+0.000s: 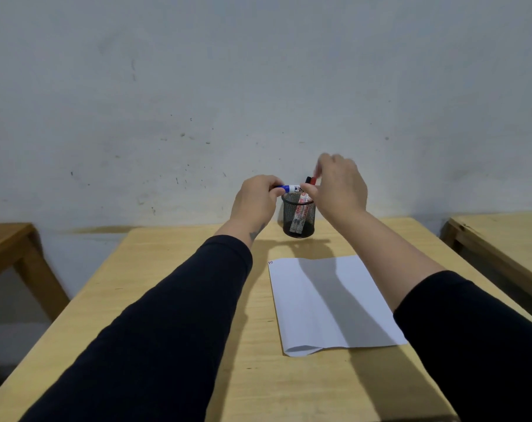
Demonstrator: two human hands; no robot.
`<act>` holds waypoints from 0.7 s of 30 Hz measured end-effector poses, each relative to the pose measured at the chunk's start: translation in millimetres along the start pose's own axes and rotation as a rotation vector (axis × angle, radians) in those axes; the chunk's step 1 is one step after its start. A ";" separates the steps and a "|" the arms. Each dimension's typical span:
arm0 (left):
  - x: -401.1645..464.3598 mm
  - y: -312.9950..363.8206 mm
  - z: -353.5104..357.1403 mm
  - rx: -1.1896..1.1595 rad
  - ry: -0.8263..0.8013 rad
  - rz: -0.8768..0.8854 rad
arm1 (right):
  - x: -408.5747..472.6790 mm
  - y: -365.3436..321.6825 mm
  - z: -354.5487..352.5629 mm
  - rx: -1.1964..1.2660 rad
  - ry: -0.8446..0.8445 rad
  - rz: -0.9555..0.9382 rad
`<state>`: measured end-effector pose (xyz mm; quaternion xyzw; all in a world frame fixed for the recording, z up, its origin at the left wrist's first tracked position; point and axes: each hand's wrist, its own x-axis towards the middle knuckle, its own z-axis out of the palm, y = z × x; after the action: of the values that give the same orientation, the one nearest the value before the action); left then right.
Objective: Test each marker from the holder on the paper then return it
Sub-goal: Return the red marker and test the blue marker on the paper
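Observation:
A black mesh holder [299, 219] stands at the far side of the wooden table [179, 300]. Inside it lean a red marker [312, 180] and a black marker [308, 179], their tops showing above the rim. A blue marker [290, 188] lies level just above the holder. My left hand [257, 198] grips its blue end, and my right hand [340, 185] pinches its other end. A white sheet of paper [328, 303] lies in front of the holder, with small marks at its far left corner.
A pale wall rises right behind the table. Another wooden table [502, 242] stands to the right and a third [12, 248] to the left, each across a gap of floor.

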<state>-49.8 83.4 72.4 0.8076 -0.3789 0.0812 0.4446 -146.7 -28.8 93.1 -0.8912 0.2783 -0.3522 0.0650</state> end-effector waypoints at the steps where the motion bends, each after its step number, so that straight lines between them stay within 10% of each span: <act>1: 3.1 0.4 1.3 0.005 -0.005 0.007 | 3.6 1.9 3.9 -0.031 0.015 -0.107; 7: 29.6 0.9 15.8 -0.152 0.075 0.021 | 27.9 14.7 32.1 0.015 -0.053 -0.189; 13: 44.7 -33.3 57.5 -0.111 -0.016 -0.151 | 70.2 14.0 48.2 0.495 0.081 0.144; 21: 43.7 -74.8 117.8 -0.193 -0.095 -0.233 | 93.0 12.5 111.1 0.378 -0.265 0.325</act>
<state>7.6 -8.3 -25.9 0.8025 -0.3093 -0.0459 0.5081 -23.0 -98.6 61.6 -0.8453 0.3358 -0.2632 0.3217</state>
